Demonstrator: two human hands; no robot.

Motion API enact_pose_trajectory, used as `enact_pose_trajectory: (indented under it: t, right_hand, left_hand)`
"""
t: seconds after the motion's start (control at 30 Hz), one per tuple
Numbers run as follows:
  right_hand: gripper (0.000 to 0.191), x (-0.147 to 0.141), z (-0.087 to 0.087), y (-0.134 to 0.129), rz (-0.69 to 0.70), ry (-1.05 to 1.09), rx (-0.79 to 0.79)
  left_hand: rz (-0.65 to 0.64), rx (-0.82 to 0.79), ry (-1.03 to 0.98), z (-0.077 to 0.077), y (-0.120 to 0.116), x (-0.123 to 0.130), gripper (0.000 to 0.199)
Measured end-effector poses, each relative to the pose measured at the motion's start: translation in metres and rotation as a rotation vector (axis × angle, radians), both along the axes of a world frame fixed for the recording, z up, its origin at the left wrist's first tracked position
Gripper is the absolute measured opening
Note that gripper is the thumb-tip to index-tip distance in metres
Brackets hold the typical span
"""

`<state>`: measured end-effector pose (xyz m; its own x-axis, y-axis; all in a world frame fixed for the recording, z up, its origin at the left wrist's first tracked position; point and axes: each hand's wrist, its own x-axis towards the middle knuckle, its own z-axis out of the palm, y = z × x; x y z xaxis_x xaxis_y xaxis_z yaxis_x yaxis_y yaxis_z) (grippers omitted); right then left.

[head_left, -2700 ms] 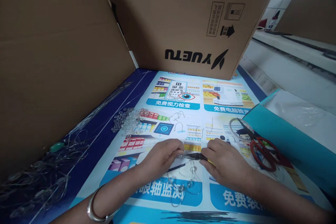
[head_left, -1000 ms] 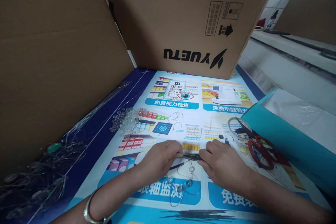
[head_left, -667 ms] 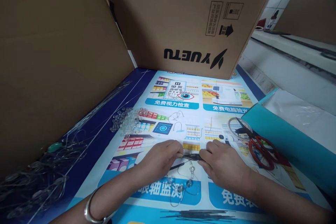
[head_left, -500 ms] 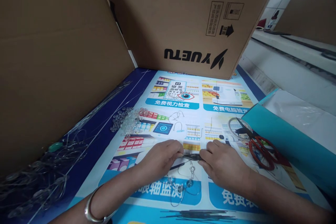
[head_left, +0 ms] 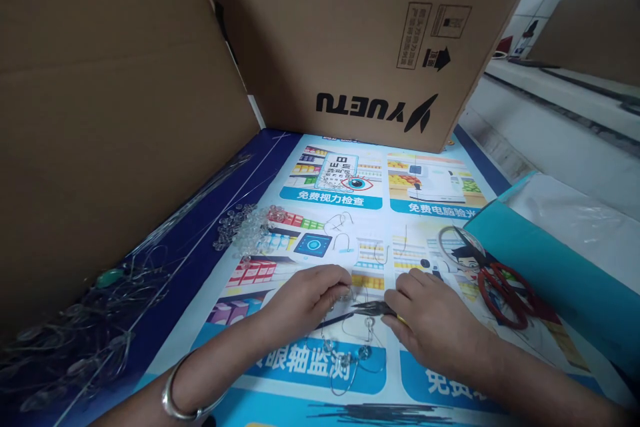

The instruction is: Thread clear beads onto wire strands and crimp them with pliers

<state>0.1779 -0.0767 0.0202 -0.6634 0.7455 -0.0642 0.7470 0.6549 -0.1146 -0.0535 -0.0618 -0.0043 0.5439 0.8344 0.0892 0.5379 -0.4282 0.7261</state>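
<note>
My right hand [head_left: 433, 313] is closed around a pair of pliers [head_left: 373, 308] with narrow dark jaws and a bit of yellow handle showing. The jaws point left, slightly parted, just short of my left hand [head_left: 313, 293]. Thumb and fingertips of that hand are pinched on thin wire strung with clear beads [head_left: 364, 351], which hangs in loops below the pliers. A dark thin strip [head_left: 336, 320] lies beneath, partly covered by the left hand.
Clear loose beads [head_left: 250, 230] are heaped at the back left. Tangled beaded wires [head_left: 75, 360] lie along the left. Red-handled scissors [head_left: 503, 293] and a teal box [head_left: 545, 247] are on the right. Dark wire pieces [head_left: 375, 412] lie in front. Cardboard [head_left: 360, 47] stands behind.
The plier jaws have parted and drawn back from my left fingertips, and the right hand has shifted slightly to the right. My left hand keeps its pinch. The view has shifted a little.
</note>
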Motion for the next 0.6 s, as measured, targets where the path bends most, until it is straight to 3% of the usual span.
enact_pose_trajectory:
  t: [0.6]
  right_hand:
    - [0.017,-0.001,-0.003,0.0,0.047,-0.016,0.045]
  left_hand:
    - [0.048,0.208,0.184,-0.009,0.005,-0.009,0.02]
